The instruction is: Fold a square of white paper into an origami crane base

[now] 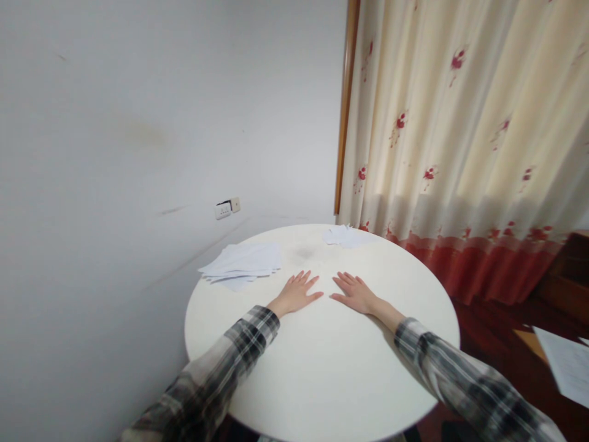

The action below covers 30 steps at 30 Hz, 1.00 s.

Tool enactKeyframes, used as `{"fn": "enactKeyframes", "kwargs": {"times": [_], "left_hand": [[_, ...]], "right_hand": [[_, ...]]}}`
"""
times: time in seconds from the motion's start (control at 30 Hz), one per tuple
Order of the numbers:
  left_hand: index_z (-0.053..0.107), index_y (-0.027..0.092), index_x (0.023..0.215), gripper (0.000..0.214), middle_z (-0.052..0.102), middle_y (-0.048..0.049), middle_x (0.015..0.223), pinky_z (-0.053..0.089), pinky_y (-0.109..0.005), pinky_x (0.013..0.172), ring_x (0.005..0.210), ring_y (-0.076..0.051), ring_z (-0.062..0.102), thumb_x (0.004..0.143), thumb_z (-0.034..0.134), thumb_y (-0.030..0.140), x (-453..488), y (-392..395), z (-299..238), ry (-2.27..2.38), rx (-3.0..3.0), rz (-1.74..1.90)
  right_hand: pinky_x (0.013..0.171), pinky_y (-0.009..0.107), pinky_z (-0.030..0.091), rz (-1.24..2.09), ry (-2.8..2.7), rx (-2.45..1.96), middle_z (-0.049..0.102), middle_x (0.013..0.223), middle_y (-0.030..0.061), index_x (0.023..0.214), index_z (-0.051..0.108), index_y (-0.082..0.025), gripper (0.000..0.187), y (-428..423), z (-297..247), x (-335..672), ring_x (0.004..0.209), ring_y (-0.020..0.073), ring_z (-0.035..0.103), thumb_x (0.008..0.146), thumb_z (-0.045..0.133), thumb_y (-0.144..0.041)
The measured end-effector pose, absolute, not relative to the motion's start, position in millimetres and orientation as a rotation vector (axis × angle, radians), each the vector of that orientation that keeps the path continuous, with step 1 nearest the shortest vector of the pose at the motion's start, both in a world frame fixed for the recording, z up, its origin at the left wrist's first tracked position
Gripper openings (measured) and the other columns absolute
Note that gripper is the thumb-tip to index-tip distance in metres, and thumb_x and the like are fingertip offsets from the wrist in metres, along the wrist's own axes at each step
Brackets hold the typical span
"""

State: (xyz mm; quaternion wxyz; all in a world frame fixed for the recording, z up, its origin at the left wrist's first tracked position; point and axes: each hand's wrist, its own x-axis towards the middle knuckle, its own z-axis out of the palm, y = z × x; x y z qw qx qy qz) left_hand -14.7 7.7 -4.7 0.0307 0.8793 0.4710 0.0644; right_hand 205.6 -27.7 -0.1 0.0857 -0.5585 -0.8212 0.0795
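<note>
Both my hands lie palm down on a round white table (pixel 331 368), a little apart from each other near its middle. My left hand (pixel 298 293) is flat with fingers spread and holds nothing. To its left, close to the table's edge, sits a loose stack of white paper sheets (pixel 246 259). My right hand (pixel 355 293) also rests flat, fingers spread, with nothing in it. Beyond it, at the far edge, are smaller pieces of white paper (pixel 343 235). Neither hand touches the paper. Checked sleeves cover my forearms.
A pale wall (pixel 115 184) with a socket (pixel 223 211) runs along the left and back. Cream curtains (pixel 437 135) with a red lower border hang at the right. Printed sheets (pixel 568 359) appear at the lower right, above the dark red floor (pixel 483 331).
</note>
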Motion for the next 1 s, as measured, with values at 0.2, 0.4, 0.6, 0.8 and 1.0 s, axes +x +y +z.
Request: {"fn": "enactKeyframes", "kwargs": {"times": [0.2, 0.4, 0.6, 0.8, 1.0], "left_hand": [[0.023, 0.026, 0.135, 0.074, 0.016, -0.0066, 0.145, 0.009, -0.044, 0.104, 0.132, -0.026, 0.010, 0.077, 0.015, 0.070, -14.6, 7.6, -4.9, 1.446, 2.708, 0.209], [0.023, 0.026, 0.135, 0.073, 0.015, -0.0060, 0.145, 0.009, -0.043, 0.104, 0.133, -0.026, 0.009, 0.077, 0.016, 0.069, -14.8, 7.5, -6.1, 1.451, 2.703, 0.201], [0.023, 0.027, 0.135, 0.073, 0.016, -0.0061, 0.145, 0.009, -0.044, 0.104, 0.133, -0.026, 0.009, 0.077, 0.016, 0.070, -14.7, 9.6, -8.6, 1.460, 2.701, 0.196], [0.024, 0.026, 0.135, 0.073, 0.016, -0.0065, 0.145, 0.009, -0.043, 0.105, 0.133, -0.025, 0.009, 0.077, 0.016, 0.070, -14.9, 9.5, -9.7, 1.453, 2.708, 0.212], [0.023, 0.027, 0.135, 0.073, 0.015, -0.0061, 0.145, 0.009, -0.043, 0.105, 0.133, -0.025, 0.009, 0.077, 0.016, 0.070, -15.7, 6.2, -7.7, 1.447, 2.691, 0.210]], "right_hand": [[0.105, 0.042, 0.007, 0.235, -2.443, -1.673, 0.014, 0.145, 0.0055, 0.137, 0.023, -0.021, 0.078, -27.9, 0.0, 205.1, 0.133, 0.0230, 0.008, 0.077, 0.017, -0.070], [0.105, 0.043, 0.007, 0.224, -2.446, -1.654, 0.014, 0.145, 0.0056, 0.137, 0.023, -0.022, 0.076, -27.2, -3.4, 205.9, 0.133, 0.0230, 0.009, 0.078, 0.017, -0.069], [0.105, 0.042, 0.007, 0.229, -2.444, -1.660, 0.014, 0.145, 0.0059, 0.137, 0.023, -0.021, 0.076, -28.0, -2.6, 205.3, 0.133, 0.0232, 0.009, 0.077, 0.018, -0.069], [0.105, 0.042, 0.007, 0.229, -2.445, -1.658, 0.014, 0.145, 0.0058, 0.137, 0.023, -0.022, 0.075, -28.1, -2.6, 205.1, 0.133, 0.0234, 0.008, 0.078, 0.018, -0.068], [0.105, 0.043, 0.007, 0.216, -2.447, -1.657, 0.014, 0.145, 0.0055, 0.137, 0.023, -0.022, 0.075, -27.4, -4.1, 204.9, 0.133, 0.0232, 0.009, 0.078, 0.018, -0.068]]}}
